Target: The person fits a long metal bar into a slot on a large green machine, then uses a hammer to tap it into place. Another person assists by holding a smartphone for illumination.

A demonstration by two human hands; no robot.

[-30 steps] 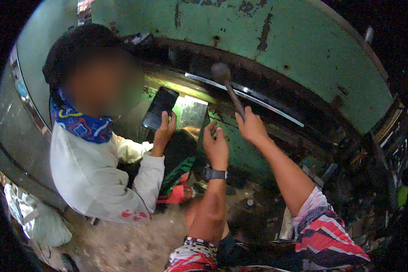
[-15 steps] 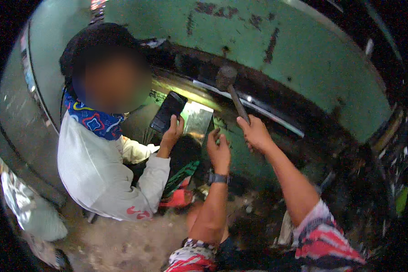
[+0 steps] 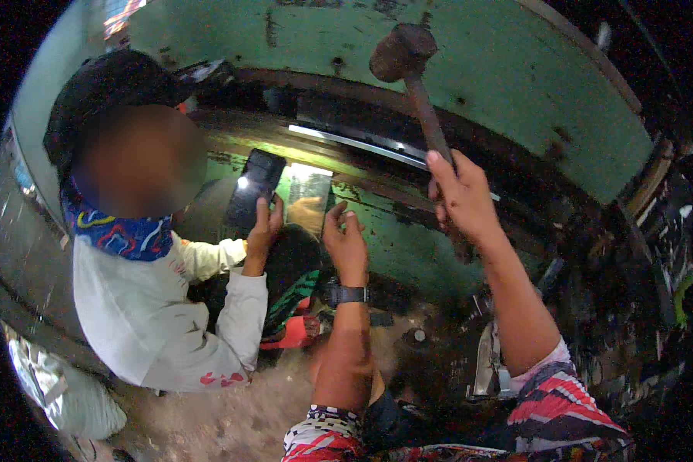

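Observation:
My right hand (image 3: pixel 463 196) is wrapped round the handle of a mallet (image 3: pixel 405 52) with a thick, dark brown head. The mallet is held up, its head in front of the green wall. My left hand (image 3: pixel 345 242), with a dark watch on the wrist, has half-curled fingers that look apart, with nothing visible in them. Just beyond its fingertips stands a shiny, flat metal plate (image 3: pixel 309 181), brightly lit. A hand-like shape shows on the plate; I cannot tell if it is a reflection.
At the left a person (image 3: pixel 162 331) in a white top and dark cap crouches close by, holding a dark phone (image 3: pixel 256 189) with a bright spot on it. A long pale metal strip (image 3: pixel 354 146) runs along the dark ledge below the green wall (image 3: pixel 508 77). A pale sack (image 3: pixel 77 400) lies lower left.
The mallet has come up, its head now higher and nearer to me. My right hand has risen with it. The whole view has shifted, and a bright spot now shows on the phone.

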